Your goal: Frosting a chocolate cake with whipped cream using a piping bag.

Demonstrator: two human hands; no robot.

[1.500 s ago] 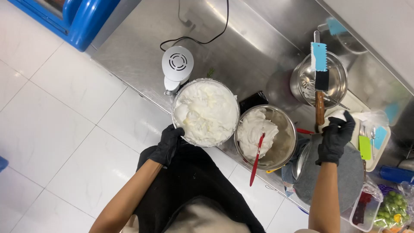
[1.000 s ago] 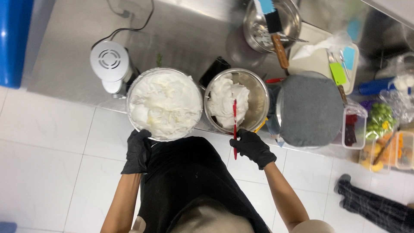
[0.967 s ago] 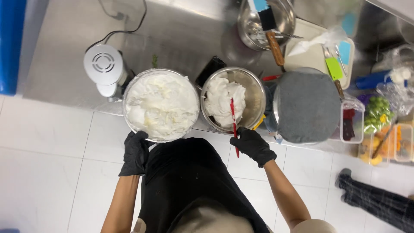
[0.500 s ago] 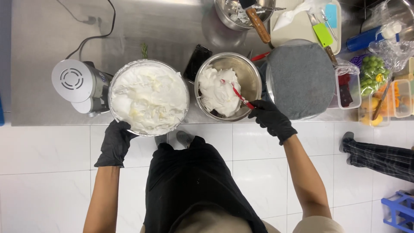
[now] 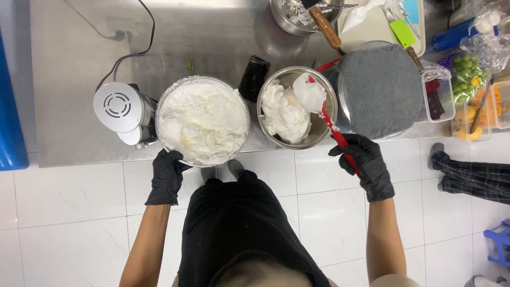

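Whipped white cream (image 5: 309, 94) now rides up on your red-handled spatula (image 5: 334, 133), lifted clear of the smaller steel bowl (image 5: 297, 106) where half a second ago it was buried. Your right hand (image 5: 366, 165) (black-gloved) is closed round the handle; your left hand (image 5: 167, 175) clasps the rim of the larger cream-filled steel bowl (image 5: 203, 120).

Bright, even light; perhaps slight edge distortion.

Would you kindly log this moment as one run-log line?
left hand: grips large bowl rim | right hand: lifts red spatula, cream-loaded, over small bowl
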